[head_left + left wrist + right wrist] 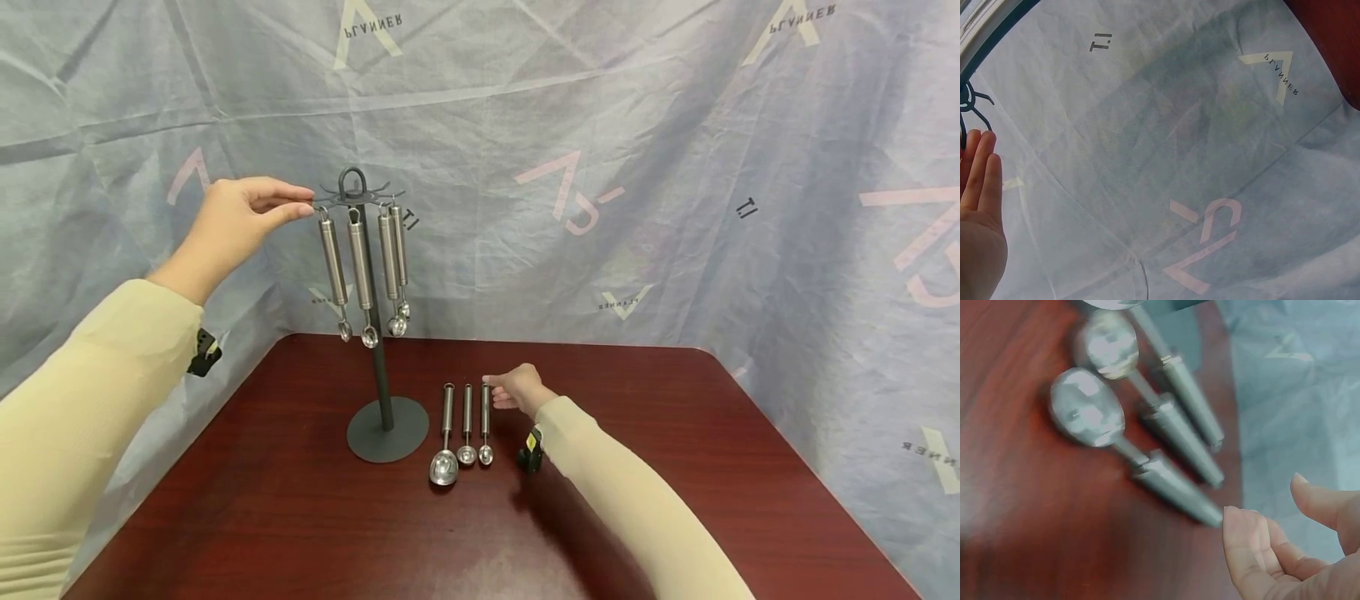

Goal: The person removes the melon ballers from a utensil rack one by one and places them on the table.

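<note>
three silver metal spoons [467,417] lay beside dark-grey metal stand [381,379]; left hand [238,218] pinched its hook [322,201], right hand [521,389] was unclosed near one handle [485,410].

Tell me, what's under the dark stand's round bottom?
The round base sits on the reddish-brown table, which shows all around the base's edge. The base covers the patch directly beneath it, so I can't see whether anything is hidden there.

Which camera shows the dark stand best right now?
The head view: it shows the stand from top loop to round base. The left wrist view catches only part of its hooked top; the right wrist view, blurred, shows just a piece, apparently the base.
</note>
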`<action>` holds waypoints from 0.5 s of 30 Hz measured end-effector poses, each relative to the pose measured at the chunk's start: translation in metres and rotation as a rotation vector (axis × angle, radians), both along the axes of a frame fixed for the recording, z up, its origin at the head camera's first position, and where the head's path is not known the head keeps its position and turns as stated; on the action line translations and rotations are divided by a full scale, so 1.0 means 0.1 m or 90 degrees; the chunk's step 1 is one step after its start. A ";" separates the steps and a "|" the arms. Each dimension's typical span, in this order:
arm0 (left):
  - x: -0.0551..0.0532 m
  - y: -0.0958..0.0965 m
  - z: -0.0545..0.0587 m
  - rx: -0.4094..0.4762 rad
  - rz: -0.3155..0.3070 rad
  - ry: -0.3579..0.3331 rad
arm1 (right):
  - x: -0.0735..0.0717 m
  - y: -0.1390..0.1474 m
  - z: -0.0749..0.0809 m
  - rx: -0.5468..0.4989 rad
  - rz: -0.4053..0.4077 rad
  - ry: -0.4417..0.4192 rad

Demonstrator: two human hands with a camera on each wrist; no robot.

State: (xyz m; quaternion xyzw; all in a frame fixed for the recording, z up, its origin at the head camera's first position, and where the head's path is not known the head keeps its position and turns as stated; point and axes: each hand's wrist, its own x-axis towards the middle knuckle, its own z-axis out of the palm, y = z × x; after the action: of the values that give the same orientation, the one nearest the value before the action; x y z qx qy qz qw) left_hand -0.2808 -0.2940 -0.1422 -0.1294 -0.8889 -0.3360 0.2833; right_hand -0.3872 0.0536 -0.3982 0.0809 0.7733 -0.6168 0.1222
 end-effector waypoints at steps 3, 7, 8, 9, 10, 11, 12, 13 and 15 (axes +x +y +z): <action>0.00 0.01 0.00 0.000 0.005 0.004 | -0.02 0.00 0.14 -0.024 0.007 0.006; 0.00 0.02 0.01 0.001 0.010 0.004 | -0.06 -0.03 0.34 -0.045 0.011 0.023; 0.00 0.02 0.01 0.002 0.010 0.002 | -0.07 -0.04 0.38 -0.056 0.014 0.030; 0.00 0.02 0.01 0.003 0.011 -0.001 | -0.08 -0.05 0.42 -0.068 0.017 0.037; 0.00 0.01 0.01 0.004 0.011 -0.004 | -0.09 -0.06 0.47 -0.083 0.024 0.045; 0.00 0.01 0.01 0.004 0.011 -0.005 | -0.09 -0.07 0.51 -0.098 0.030 0.054; 0.00 0.01 0.01 0.004 0.011 -0.006 | -0.10 -0.08 0.55 -0.113 0.039 0.064; -0.01 0.01 0.01 0.004 0.010 -0.007 | -0.10 -0.09 0.60 -0.128 0.050 0.074; -0.01 0.01 0.01 0.001 0.007 -0.006 | -0.10 -0.11 0.68 -0.154 0.069 0.091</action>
State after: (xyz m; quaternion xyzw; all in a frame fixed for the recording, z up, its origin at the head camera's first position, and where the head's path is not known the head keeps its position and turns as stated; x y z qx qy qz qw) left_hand -0.2820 -0.2927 -0.1412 -0.1230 -0.8906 -0.3359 0.2807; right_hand -0.3972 0.0425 -0.3305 -0.0202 0.7036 -0.7020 0.1085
